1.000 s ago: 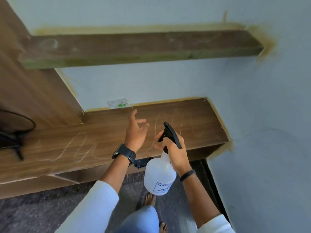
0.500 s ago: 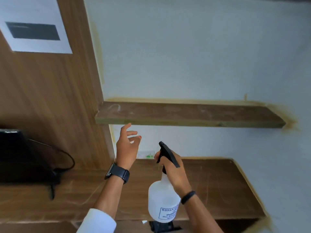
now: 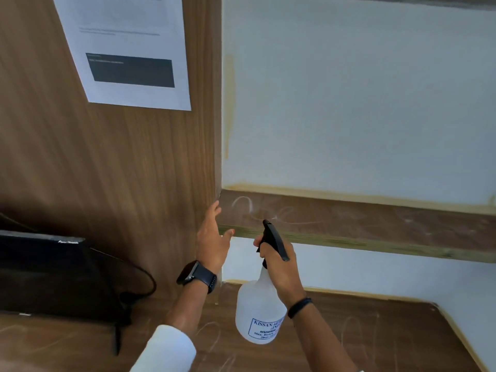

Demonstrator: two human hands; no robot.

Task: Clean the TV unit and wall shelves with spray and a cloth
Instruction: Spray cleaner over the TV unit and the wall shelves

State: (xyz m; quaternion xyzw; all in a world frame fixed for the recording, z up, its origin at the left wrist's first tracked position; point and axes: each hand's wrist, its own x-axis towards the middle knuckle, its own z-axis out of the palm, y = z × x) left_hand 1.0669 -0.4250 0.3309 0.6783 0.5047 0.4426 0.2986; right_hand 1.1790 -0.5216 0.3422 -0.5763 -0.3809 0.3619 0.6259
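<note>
My right hand (image 3: 279,267) grips the neck and black trigger of a translucent white spray bottle (image 3: 259,315), its nozzle aimed at the dusty wooden wall shelf (image 3: 375,224), which carries pale scribble marks. My left hand (image 3: 213,237), with a black watch on the wrist, is raised with fingers apart, holding nothing, its fingertips by the shelf's left end where it meets the wooden back panel (image 3: 107,170). Below lies the TV unit's wooden top (image 3: 375,331), also streaked. No cloth is in view.
A black TV (image 3: 40,275) with its cable (image 3: 139,277) stands on the unit at the left. A printed paper sheet (image 3: 128,49) is stuck on the wooden panel above. A white wall fills the right side, and another shelf's edge (image 3: 402,0) shows at the top.
The view has tilted up from the TV unit top to the wall shelf. Both hands have risen with it, the bottle's nozzle now level with the shelf and the left hand near its left end.
</note>
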